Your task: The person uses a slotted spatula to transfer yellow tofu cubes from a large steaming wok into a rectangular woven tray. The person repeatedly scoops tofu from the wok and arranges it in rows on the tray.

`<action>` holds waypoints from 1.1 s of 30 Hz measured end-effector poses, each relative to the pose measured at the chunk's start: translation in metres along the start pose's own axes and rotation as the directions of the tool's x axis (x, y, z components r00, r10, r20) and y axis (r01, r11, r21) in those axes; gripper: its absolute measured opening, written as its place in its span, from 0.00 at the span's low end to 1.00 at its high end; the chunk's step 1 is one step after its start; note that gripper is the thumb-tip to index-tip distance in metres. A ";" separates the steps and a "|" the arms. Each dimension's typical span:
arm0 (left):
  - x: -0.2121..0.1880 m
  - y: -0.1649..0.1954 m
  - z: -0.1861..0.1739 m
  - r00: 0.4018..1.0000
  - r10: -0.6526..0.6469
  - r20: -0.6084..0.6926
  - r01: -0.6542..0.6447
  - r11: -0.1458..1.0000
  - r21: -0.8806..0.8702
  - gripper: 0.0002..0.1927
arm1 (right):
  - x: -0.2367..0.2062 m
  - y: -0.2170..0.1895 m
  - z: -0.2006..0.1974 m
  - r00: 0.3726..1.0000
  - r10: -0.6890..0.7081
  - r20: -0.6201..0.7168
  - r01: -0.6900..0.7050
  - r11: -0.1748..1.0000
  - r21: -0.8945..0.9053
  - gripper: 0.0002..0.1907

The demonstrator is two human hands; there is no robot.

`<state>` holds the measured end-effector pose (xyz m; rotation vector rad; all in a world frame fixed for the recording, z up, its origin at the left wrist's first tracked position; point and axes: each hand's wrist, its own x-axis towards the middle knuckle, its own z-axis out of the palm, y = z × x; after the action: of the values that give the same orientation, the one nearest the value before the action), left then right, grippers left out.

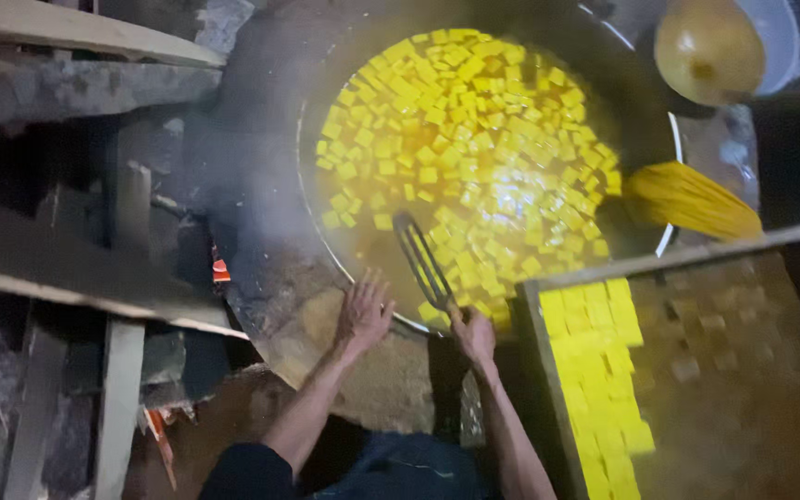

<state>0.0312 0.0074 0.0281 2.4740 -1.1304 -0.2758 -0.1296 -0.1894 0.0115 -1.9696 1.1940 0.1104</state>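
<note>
A big round wok (270, 139) holds yellow liquid with many yellow cubes (474, 130) floating in it. My right hand (472, 331) grips the handle of a dark slotted spatula (418, 259), whose blade dips into the near side of the liquid. My left hand (363, 310) rests spread flat on the wok's near rim, holding nothing. Right of my right hand, a wooden tray (659, 264) carries rows of yellow cubes (599, 370) along its left side.
Fire glows (220, 270) under the wok's left edge. Wooden planks (67, 268) and stone lie to the left. A yellow-stained bowl (707, 46) and a yellow brush-like bundle (692, 199) sit at the upper right. Steam drifts over the wok.
</note>
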 end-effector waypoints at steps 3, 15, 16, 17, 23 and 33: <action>0.014 -0.013 0.010 0.999 -0.042 0.024 0.043 0.998 -0.054 0.29 | 0.034 -0.016 0.028 0.997 -0.053 0.054 0.064 0.974 -0.219 0.28; 0.036 -0.053 0.034 0.985 -0.074 0.159 0.093 0.989 -0.115 0.28 | 0.147 -0.115 0.134 0.991 -0.113 0.067 0.110 0.993 0.047 0.25; 0.036 -0.054 0.034 0.984 -0.084 0.158 0.104 0.987 -0.122 0.27 | 0.151 -0.118 0.136 0.987 -0.150 0.058 0.145 0.985 0.092 0.24; 0.036 -0.054 0.033 0.984 -0.090 0.156 0.111 0.985 -0.130 0.27 | 0.155 -0.118 0.136 0.981 -0.187 0.044 0.180 0.974 0.136 0.23; 0.025 -0.056 0.036 0.995 -0.082 0.051 0.091 0.969 -0.228 0.22 | 0.144 -0.094 0.109 0.995 -0.012 0.094 -0.004 0.984 0.176 0.22; 0.024 -0.052 0.034 0.995 -0.094 -0.026 0.086 0.971 -0.223 0.19 | 0.140 -0.048 0.075 0.983 0.090 -0.162 -0.103 0.992 -0.075 0.24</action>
<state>0.0703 0.0105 -0.0254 2.3259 -0.9197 -0.3616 0.0081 -0.2266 -0.0738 -2.0233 1.4082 0.0550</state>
